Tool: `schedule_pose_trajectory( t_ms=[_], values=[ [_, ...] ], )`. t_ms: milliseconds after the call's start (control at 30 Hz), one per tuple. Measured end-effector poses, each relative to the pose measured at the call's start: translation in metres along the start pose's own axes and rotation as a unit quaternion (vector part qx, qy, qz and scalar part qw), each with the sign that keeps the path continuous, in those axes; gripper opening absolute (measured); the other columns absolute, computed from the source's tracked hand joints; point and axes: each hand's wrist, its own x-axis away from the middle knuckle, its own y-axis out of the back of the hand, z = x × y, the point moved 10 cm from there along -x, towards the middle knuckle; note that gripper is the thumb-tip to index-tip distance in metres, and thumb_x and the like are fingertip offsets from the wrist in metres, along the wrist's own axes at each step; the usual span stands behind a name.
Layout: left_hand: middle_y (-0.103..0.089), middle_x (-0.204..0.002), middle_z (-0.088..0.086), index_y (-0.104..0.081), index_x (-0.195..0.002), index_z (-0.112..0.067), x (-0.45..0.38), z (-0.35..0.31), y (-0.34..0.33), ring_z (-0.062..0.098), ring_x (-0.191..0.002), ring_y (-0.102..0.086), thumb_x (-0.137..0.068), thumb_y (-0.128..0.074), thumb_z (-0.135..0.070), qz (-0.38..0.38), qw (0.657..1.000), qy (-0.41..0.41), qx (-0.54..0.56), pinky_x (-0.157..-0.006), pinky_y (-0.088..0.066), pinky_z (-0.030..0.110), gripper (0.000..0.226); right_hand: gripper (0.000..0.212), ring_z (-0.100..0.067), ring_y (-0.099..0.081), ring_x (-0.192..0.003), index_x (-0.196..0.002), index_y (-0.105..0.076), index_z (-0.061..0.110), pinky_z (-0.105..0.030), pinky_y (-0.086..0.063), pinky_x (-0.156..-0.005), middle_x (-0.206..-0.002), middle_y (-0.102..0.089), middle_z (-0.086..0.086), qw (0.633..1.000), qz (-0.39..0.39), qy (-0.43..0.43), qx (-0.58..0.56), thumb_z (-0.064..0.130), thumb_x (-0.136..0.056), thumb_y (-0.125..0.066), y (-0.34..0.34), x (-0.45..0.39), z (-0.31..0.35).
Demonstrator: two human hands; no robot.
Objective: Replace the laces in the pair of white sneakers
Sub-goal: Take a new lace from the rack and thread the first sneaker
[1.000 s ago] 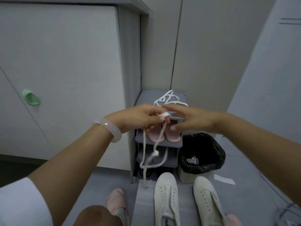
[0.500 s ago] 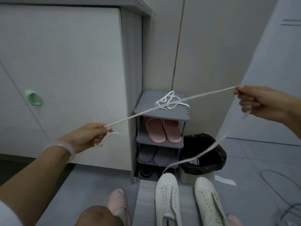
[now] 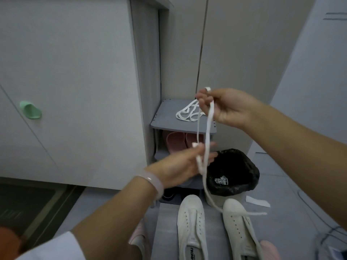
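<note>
Two white sneakers without laces stand side by side at the bottom: the left sneaker (image 3: pixel 192 228) and the right sneaker (image 3: pixel 239 226). A white lace (image 3: pixel 207 134) hangs between my hands. My right hand (image 3: pixel 224 107) pinches the lace's fold up high. Lower down, my blurred left hand (image 3: pixel 180 166) holds the lace where it loops. The lace's tail drops across the right sneaker's toe. A second white lace (image 3: pixel 187 113) lies bundled on top of the grey shoe rack (image 3: pixel 165 121).
The rack holds pink slippers (image 3: pixel 175 142) on its second shelf. A bin with a black liner (image 3: pixel 234 171) stands right of the rack, with an old lace inside. A white cabinet with a green handle (image 3: pixel 31 110) fills the left. Cables lie on the floor at right.
My hands, which held the lace stretched wide apart, have come together. The lace now hangs folded from my right hand, with my left hand below it.
</note>
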Motion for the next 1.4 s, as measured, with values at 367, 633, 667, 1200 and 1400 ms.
schedule_pose_trajectory(
  t_ms=[367, 633, 667, 1200, 1400],
  values=[
    [-0.063, -0.056, 0.01, -0.045, -0.075, -0.006, -0.009, -0.01, 0.021, 0.019, -0.046, -0.062, -0.102, -0.029, -0.02, -0.148, 0.972, -0.044, 0.179, -0.051, -0.057, 0.032, 0.035, 0.073, -0.015, -0.061, -0.111, -0.116, -0.062, 0.013, -0.028, -0.044, -0.095, -0.118, -0.066, -0.004, 0.846, 0.078, -0.188, 0.492, 0.067, -0.084, -0.025, 0.117, 0.034, -0.111],
    [-0.07, -0.066, 0.014, -0.043, -0.073, -0.008, -0.005, -0.052, 0.069, 0.022, -0.058, -0.069, -0.102, -0.026, -0.024, -0.202, 0.927, -0.139, 0.285, -0.051, -0.057, 0.03, 0.038, 0.026, -0.006, -0.061, -0.099, -0.086, -0.062, 0.019, -0.021, -0.039, -0.1, -0.092, -0.069, 0.004, 0.782, 0.258, -0.208, 0.528, 0.034, -0.097, -0.045, 0.116, 0.075, -0.205],
    [-0.07, -0.064, 0.014, -0.042, -0.072, -0.008, 0.002, -0.061, 0.088, 0.022, -0.058, -0.07, -0.102, -0.026, -0.024, -0.232, 0.903, -0.174, 0.318, -0.051, -0.057, 0.031, 0.038, 0.027, -0.003, -0.061, -0.089, -0.081, -0.06, 0.02, -0.014, -0.04, -0.096, -0.083, -0.067, 0.007, 0.759, 0.263, -0.246, 0.543, 0.029, -0.099, -0.043, 0.125, 0.081, -0.213],
    [-0.045, -0.042, 0.002, -0.049, -0.069, -0.006, -0.004, 0.034, 0.119, 0.008, -0.027, -0.04, -0.102, -0.031, -0.021, -0.317, 0.928, 0.109, -0.166, -0.033, -0.039, 0.015, 0.04, 0.018, -0.006, -0.023, -0.033, -0.08, -0.048, 0.009, -0.015, -0.018, -0.03, -0.051, -0.036, 0.0, 0.944, -0.161, -0.167, 0.236, 0.007, -0.095, -0.038, 0.163, 0.006, -0.137],
    [-0.038, -0.055, 0.004, -0.05, -0.067, -0.009, 0.007, 0.098, 0.119, 0.01, -0.038, -0.028, -0.095, -0.048, -0.016, -0.3, 0.91, 0.208, -0.197, -0.035, -0.019, 0.009, 0.029, 0.031, -0.006, -0.033, -0.033, -0.071, -0.053, 0.006, -0.014, -0.028, -0.031, -0.051, -0.043, -0.003, 0.924, -0.185, -0.227, 0.245, 0.003, -0.096, -0.034, 0.186, 0.022, -0.18]
  ],
)
